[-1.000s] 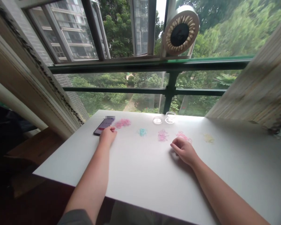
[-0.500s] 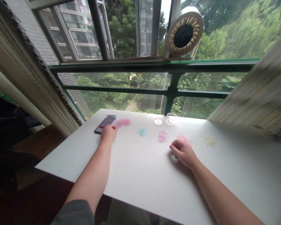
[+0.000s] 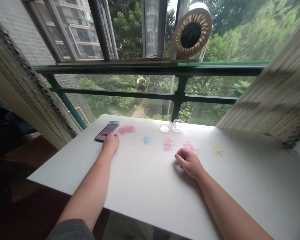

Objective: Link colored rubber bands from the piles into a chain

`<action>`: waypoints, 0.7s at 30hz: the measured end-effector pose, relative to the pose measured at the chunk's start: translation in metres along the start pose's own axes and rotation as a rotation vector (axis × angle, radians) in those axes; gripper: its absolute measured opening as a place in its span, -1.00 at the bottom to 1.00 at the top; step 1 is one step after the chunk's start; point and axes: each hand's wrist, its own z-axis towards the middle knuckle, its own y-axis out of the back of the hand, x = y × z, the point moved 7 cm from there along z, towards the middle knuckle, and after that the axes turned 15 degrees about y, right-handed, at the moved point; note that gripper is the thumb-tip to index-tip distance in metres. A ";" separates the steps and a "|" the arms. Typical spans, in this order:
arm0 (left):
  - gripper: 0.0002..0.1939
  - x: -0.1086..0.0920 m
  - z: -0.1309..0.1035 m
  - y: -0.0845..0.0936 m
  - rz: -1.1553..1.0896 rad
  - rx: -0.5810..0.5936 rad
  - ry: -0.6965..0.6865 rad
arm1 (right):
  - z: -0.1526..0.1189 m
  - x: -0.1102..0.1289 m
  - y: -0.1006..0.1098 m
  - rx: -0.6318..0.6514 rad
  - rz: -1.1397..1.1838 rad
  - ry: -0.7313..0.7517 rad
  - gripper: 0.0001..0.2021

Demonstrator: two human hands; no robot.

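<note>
My left hand (image 3: 111, 142) rests at the near right edge of a dark phone (image 3: 105, 132), its fingers curled; whether anything is between them is too small to tell. Beside it lies a pile of pink-red pieces (image 3: 127, 129). My right hand (image 3: 188, 161) has its fingers curled inward, just in front of a pinkish-red pile (image 3: 190, 147); its fingertips are partly hidden. Between the hands are a small teal pile (image 3: 147, 140) and a pink-purple pile (image 3: 168, 144). A pale yellow pile (image 3: 217, 149) lies to the right.
Two clear round dishes (image 3: 164, 128) (image 3: 178, 125) stand near the back edge of the white table (image 3: 145, 186). Behind it are a green railing (image 3: 150, 69) and windows, with a round fan (image 3: 192, 31) above. Curtains hang at both sides.
The whole view has shifted slightly, so the table and piles appear further left. Both hands keep nearly the same places relative to the phone and piles.
</note>
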 end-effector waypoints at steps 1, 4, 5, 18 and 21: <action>-0.74 -0.001 -0.001 0.001 -0.002 -0.007 0.002 | 0.000 0.000 -0.001 0.005 -0.001 0.001 -0.84; -0.74 -0.010 -0.009 0.002 -0.011 -0.016 -0.038 | 0.001 0.001 -0.002 0.021 -0.033 0.020 -0.85; -0.74 -0.016 -0.014 0.000 -0.019 -0.009 -0.074 | 0.002 0.002 -0.002 0.026 -0.052 0.032 -0.86; -0.86 -0.136 -0.198 -0.065 -0.076 0.438 -0.847 | 0.003 0.019 -0.012 0.012 0.020 0.159 -0.82; -0.87 -0.134 -0.203 -0.070 -0.067 0.490 -0.843 | 0.003 0.017 -0.011 0.004 0.044 0.129 -0.86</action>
